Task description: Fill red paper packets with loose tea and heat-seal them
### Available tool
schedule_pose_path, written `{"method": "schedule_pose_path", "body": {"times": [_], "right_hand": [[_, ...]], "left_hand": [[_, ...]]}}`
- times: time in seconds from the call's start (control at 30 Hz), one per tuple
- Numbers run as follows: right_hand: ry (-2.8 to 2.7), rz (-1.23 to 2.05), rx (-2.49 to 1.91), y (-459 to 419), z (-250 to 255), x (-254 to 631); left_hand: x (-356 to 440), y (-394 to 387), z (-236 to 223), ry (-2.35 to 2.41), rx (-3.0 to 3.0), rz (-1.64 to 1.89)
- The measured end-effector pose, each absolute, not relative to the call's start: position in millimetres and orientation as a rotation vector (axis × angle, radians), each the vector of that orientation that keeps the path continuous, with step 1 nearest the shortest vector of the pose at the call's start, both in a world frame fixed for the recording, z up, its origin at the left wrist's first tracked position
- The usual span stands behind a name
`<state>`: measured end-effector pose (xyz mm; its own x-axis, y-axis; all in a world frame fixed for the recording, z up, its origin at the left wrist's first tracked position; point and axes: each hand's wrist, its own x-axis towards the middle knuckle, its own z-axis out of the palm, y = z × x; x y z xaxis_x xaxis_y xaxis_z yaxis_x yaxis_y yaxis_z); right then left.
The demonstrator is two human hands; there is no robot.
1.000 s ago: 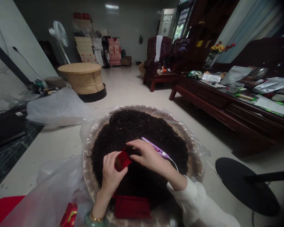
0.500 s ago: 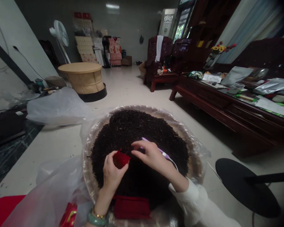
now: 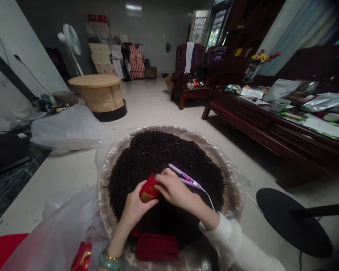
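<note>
A small red packet (image 3: 149,191) with gold print is held in my left hand (image 3: 135,205), its fingers wrapped round the lower part. At the packet's upper edge, the fingers of my right hand (image 3: 173,188) pinch the red material. Both hands are above a big round basket (image 3: 105,210) lined with clear plastic and heaped with dark, dry tea leaves (image 3: 169,148). Behind my right hand, on the leaves, lies a purple hair straightener (image 3: 188,178) with a white cord. Nearer to me, a stack of flat red packets (image 3: 157,246) rests at the basket's front.
A filled red pouch (image 3: 82,256) and plastic sheeting (image 3: 59,222) lie on the left. To the right are a black round stand base (image 3: 293,222) and a cluttered dark wooden table (image 3: 271,131). A woven drum-shaped stand (image 3: 101,96) is farther off.
My right hand has come left and down onto the packet's top edge. The packet has turned more upright, showing its gold print. More of the hair straightener is uncovered.
</note>
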<state>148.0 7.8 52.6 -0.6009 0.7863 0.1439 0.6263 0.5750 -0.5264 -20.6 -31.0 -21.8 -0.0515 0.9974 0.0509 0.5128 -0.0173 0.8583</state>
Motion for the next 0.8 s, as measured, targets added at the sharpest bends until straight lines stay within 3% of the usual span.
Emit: {"method": "schedule_pose_path", "body": {"times": [0.5,0.7,0.8], "right_hand": [[-2.636,0.949,-0.851,34.3,59.2,158.5],[-2.556,1.391,-0.79,44.6,49.1,160.1],[-2.558,1.381,-0.846,48.3,45.2,160.8]], "left_hand": [[-10.6,-33.5,-15.4,1.128,1.058,0.838],[-11.5,-35.4,-14.9,1.052,0.993,0.775],[-12.0,-35.2,-15.6,1.046,0.98,0.757]]}}
